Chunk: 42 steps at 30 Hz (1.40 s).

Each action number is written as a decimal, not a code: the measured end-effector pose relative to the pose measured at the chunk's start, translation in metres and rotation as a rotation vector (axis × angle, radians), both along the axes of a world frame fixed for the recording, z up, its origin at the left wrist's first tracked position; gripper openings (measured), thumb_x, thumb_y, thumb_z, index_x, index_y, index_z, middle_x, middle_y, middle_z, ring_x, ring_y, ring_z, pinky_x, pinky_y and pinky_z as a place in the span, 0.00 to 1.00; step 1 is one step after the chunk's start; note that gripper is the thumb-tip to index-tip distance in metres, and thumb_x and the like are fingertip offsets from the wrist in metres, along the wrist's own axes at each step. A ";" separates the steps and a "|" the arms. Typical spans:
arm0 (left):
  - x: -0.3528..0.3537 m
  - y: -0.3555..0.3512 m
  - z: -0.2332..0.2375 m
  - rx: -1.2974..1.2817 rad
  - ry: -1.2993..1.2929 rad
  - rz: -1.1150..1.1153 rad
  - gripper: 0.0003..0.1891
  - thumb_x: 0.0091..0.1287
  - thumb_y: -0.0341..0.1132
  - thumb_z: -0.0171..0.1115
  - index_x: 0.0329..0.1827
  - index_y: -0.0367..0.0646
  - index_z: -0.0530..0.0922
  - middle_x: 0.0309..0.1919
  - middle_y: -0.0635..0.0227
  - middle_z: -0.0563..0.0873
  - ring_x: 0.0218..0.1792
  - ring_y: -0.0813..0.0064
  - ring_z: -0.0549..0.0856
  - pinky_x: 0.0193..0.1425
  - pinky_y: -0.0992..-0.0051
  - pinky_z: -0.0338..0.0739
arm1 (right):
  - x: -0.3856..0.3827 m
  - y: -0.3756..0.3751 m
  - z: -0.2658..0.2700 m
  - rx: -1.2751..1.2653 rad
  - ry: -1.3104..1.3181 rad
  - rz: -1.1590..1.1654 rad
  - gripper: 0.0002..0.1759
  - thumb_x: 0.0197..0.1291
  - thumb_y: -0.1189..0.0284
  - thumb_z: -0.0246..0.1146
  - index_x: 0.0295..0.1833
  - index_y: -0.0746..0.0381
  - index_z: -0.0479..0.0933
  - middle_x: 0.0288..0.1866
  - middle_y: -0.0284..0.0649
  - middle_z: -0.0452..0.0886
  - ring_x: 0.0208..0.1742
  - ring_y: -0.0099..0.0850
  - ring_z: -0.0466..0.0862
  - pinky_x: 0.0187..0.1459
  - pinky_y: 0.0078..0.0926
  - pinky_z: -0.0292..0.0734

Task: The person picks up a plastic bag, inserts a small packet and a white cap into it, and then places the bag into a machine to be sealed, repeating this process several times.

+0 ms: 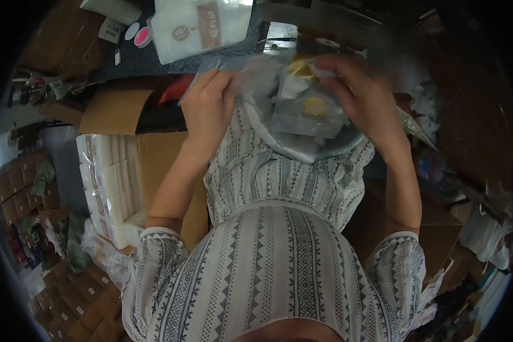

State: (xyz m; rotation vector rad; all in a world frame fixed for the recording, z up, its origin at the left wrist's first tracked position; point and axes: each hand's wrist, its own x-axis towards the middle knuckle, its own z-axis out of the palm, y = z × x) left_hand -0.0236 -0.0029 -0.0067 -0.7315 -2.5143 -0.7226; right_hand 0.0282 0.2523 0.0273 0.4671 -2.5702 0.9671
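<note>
Head view. The left hand (208, 102) is located beyond the left rim of the basin (305, 154). Its fingers are bent and directed toward blurred clear film (259, 74); whether they are closed on the film cannot be told. The right hand (362, 94) is positioned over the right part of the basin. Its thumb and forefinger are curved and stand apart, tips beside the gold piece (302, 66); whether thin film lies between them cannot be told.

The basin rests in the lap, on the patterned dress (290, 239), and its near rim faces the wearer. Clear bags (288, 124) lie inside, toward the near rim; a yellow disc (313, 106) shows on them. The gold piece is located farther from the near rim than the disc.

The table (137, 64) carries a printed white pack (182, 45), set close to the near edge. Left of the pack are a pink tub (143, 37), a pale disc (132, 31) and, toward the left edge, a small box (110, 30). A white tag (117, 56) lies near the near edge.

Below that edge stands an open carton (117, 108) with a red item (176, 88) at its opening. White packets (108, 182) are stacked beside the carton.
</note>
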 end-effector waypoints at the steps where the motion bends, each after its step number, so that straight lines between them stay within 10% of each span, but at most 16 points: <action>1: 0.003 0.003 0.003 -0.001 0.003 0.000 0.03 0.60 0.30 0.65 0.35 0.42 0.83 0.28 0.63 0.81 0.30 0.59 0.82 0.32 0.67 0.75 | 0.000 -0.002 0.001 -0.001 0.003 0.000 0.12 0.58 0.77 0.66 0.49 0.63 0.79 0.46 0.38 0.84 0.44 0.29 0.83 0.44 0.26 0.77; 10: -0.004 0.056 -0.013 0.072 -0.715 -0.398 0.07 0.64 0.34 0.64 0.38 0.39 0.83 0.32 0.60 0.85 0.25 0.69 0.84 0.30 0.71 0.76 | 0.007 0.022 -0.009 -0.277 -0.395 -0.093 0.17 0.59 0.76 0.65 0.54 0.62 0.78 0.45 0.37 0.83 0.48 0.27 0.82 0.50 0.26 0.76; 12: -0.016 0.075 -0.014 0.459 -1.314 -0.280 0.13 0.66 0.38 0.65 0.44 0.36 0.82 0.32 0.66 0.85 0.33 0.81 0.83 0.39 0.78 0.79 | 0.013 0.034 -0.010 -0.196 -0.246 -0.297 0.18 0.59 0.76 0.65 0.56 0.63 0.77 0.43 0.36 0.83 0.47 0.25 0.82 0.48 0.26 0.76; 16: -0.041 0.096 -0.018 0.736 -1.467 -0.222 0.16 0.66 0.38 0.66 0.46 0.32 0.81 0.37 0.65 0.84 0.35 0.79 0.83 0.42 0.81 0.80 | 0.040 0.054 -0.001 -0.065 -0.266 -0.313 0.19 0.59 0.74 0.66 0.56 0.61 0.77 0.42 0.39 0.83 0.42 0.29 0.83 0.44 0.27 0.77; 21: -0.037 0.080 -0.017 0.675 -1.275 -0.246 0.19 0.68 0.40 0.63 0.48 0.29 0.79 0.41 0.59 0.85 0.36 0.73 0.85 0.41 0.79 0.81 | 0.035 0.102 -0.019 0.723 -0.459 -0.798 0.11 0.58 0.68 0.63 0.45 0.60 0.79 0.39 0.48 0.84 0.45 0.48 0.84 0.43 0.42 0.80; 25: -0.102 0.011 -0.033 0.124 -0.010 0.094 0.29 0.67 0.47 0.61 0.60 0.30 0.73 0.61 0.44 0.74 0.62 0.51 0.74 0.61 0.54 0.69 | 0.031 0.113 -0.036 0.659 -0.420 -0.764 0.10 0.57 0.69 0.62 0.42 0.62 0.78 0.39 0.53 0.83 0.44 0.52 0.83 0.43 0.47 0.79; 28: -0.069 0.000 -0.079 -0.390 0.205 0.168 0.32 0.65 0.47 0.62 0.65 0.33 0.68 0.60 0.44 0.73 0.63 0.49 0.70 0.65 0.43 0.58 | 0.025 0.119 -0.039 0.582 -0.428 -0.707 0.10 0.57 0.71 0.61 0.43 0.63 0.77 0.38 0.55 0.82 0.43 0.55 0.83 0.42 0.50 0.78; 32: -0.044 -0.015 -0.066 -0.294 0.046 0.064 0.26 0.62 0.41 0.64 0.61 0.42 0.71 0.58 0.60 0.77 0.61 0.59 0.73 0.62 0.41 0.57 | 0.025 0.127 -0.044 0.465 -0.471 -0.687 0.11 0.56 0.71 0.62 0.44 0.64 0.76 0.39 0.55 0.82 0.44 0.54 0.82 0.43 0.48 0.77; 39: -0.053 -0.026 -0.030 0.001 -0.036 0.072 0.06 0.64 0.32 0.62 0.36 0.38 0.82 0.30 0.54 0.83 0.31 0.52 0.82 0.33 0.65 0.75 | 0.030 0.110 -0.028 0.306 -0.408 -0.674 0.12 0.58 0.73 0.60 0.48 0.63 0.77 0.42 0.52 0.83 0.46 0.51 0.83 0.45 0.43 0.77; 42: -0.042 -0.019 -0.020 0.020 -0.012 0.093 0.05 0.63 0.31 0.63 0.37 0.39 0.82 0.32 0.57 0.84 0.32 0.55 0.84 0.34 0.65 0.76 | 0.030 0.123 -0.051 0.313 -0.309 -0.534 0.15 0.60 0.74 0.58 0.53 0.61 0.76 0.42 0.52 0.83 0.46 0.51 0.83 0.45 0.41 0.77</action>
